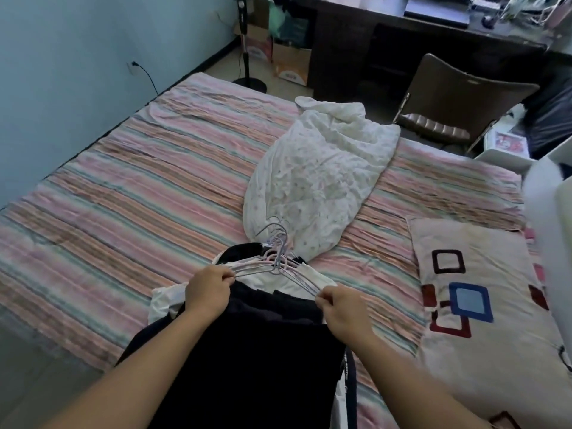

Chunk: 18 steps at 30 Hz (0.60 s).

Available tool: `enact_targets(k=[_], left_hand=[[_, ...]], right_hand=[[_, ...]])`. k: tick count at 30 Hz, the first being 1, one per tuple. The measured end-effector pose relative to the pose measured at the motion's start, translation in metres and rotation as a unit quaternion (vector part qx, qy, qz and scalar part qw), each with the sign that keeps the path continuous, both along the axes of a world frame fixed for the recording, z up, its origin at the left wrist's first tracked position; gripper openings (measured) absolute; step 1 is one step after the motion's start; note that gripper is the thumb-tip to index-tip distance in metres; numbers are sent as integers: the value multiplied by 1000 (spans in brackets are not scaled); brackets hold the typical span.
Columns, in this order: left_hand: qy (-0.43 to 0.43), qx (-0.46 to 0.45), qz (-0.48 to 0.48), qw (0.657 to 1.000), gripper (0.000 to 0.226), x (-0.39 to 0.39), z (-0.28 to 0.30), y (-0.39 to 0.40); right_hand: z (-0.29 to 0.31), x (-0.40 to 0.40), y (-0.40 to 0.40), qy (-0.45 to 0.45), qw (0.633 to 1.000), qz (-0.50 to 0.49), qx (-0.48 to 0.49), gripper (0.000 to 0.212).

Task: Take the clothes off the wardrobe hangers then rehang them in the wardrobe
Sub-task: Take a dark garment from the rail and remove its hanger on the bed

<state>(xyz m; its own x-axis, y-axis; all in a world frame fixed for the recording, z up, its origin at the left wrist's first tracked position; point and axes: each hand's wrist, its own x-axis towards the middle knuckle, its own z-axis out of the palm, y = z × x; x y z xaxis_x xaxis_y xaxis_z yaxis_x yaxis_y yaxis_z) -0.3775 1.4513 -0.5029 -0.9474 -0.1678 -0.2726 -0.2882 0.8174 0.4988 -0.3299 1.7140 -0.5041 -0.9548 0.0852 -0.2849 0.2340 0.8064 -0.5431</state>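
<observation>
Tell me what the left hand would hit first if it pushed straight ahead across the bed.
Probably the hangers the left hand already pinches, then the white bundle beyond; depth is uncertain.

A striped bedsheet point(123, 187) in pink, orange and green covered the bed before me. A crumpled white quilt point(318, 178) lay bunched near its middle. To my right a cream pillow point(483, 305) with red, black and blue squares rested on the sheet. Beyond the bed stood a brown chair point(455, 100), a dark desk point(402, 41), a standing fan point(246, 41) and cardboard boxes point(292, 63).
</observation>
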Motion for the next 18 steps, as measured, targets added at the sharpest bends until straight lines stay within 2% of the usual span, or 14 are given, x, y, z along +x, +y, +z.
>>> enact_targets(k=[4,7,10,13,15,18], left_hand=[[9,-1,-10,1000,13,-31,-52,15],[-16,36,-54,998,37,-50,-91,20],[-58,53,-117,990,67,-62,-130,21],[-103,-4,-183,978,99,-72,-168,17],[-115,-51,-215,969,110,-81,-191,14],[-126,-74,-238,960,113,-93,-221,11]], right_hand=[[-64,-39,7,4,999,-36,11,16],[-105,-65,11,-3,997,-72,-13,14],[-137,-87,11,-11,996,-85,3,18],[-167,-107,10,-19,997,-75,31,33],[-188,-118,12,-25,997,-60,46,44],[-219,-131,14,-64,994,-67,51,31]])
